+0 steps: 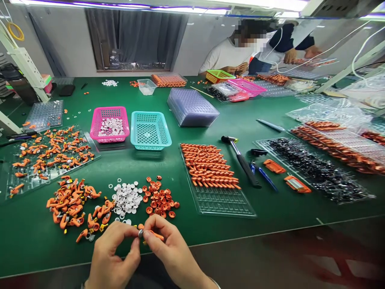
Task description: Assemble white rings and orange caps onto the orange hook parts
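Close to the table's front edge, my left hand (pixel 116 257) pinches a small grey round piece (pixel 140 233) between thumb and forefinger. It meets my right hand (pixel 170 245), whose fingers are closed on a small orange plastic part (pixel 158 236); the fingers hide most of it. Just beyond my hands lie a pile of white discs (pixel 128 198) and a group of orange round caps (pixel 161 196). Left of them is a heap of orange curved parts (pixel 67 200) with yellow and silver bits.
Behind are a pink basket (pixel 128 134) with white pieces and a turquoise basket (pixel 150 145). A tray (pixel 222 202) of orange parts, a hammer (pixel 245 166) and a tray of black parts (pixel 321 168) lie rightward. Stacked clear trays (pixel 194 106) stand mid-table. People work across the table.
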Tool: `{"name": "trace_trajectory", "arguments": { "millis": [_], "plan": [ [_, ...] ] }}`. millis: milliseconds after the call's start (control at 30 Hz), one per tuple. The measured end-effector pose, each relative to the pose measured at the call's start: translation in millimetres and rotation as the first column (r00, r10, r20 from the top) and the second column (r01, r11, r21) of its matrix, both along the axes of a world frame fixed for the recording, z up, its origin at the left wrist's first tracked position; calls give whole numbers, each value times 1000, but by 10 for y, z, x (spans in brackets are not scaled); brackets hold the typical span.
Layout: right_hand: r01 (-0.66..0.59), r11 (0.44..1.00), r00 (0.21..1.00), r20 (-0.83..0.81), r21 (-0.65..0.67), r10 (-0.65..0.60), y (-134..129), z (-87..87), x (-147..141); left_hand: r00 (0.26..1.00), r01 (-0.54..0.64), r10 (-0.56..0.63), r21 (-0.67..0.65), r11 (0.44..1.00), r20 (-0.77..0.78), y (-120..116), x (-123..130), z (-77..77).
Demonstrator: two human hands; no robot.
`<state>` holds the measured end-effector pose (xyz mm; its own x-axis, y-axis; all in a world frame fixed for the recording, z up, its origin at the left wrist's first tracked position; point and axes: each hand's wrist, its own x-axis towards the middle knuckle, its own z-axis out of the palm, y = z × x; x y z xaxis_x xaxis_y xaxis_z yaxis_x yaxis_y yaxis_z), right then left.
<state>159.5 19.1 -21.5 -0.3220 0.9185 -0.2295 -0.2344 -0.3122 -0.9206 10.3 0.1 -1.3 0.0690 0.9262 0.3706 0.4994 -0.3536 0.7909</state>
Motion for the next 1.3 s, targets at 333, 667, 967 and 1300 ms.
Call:
{"name": "trace_trajectory", "arguments": {
  "millis": [333, 667, 967, 1300],
  "plan": [
    [13, 977, 980, -190, -215, -55, -93, -152, -80, 994, -8, 23, 136, 991, -109, 3, -6, 5],
    [-274, 845, 880, -474, -460, 27, -58, -101, -35, 979, 123, -89, 189, 974, -183, -76, -75, -64],
    [-281, 838, 889, -456, -468, 43, -108, -138, -25, 987, 89, -74, 106, 990, -141, -183, -119, -156],
    [267, 964, 961, -80, 0, -266, -382, -369, -258, 994, -40, 52, -121, 992, 97, -195, 18, -83]
  ]
}}
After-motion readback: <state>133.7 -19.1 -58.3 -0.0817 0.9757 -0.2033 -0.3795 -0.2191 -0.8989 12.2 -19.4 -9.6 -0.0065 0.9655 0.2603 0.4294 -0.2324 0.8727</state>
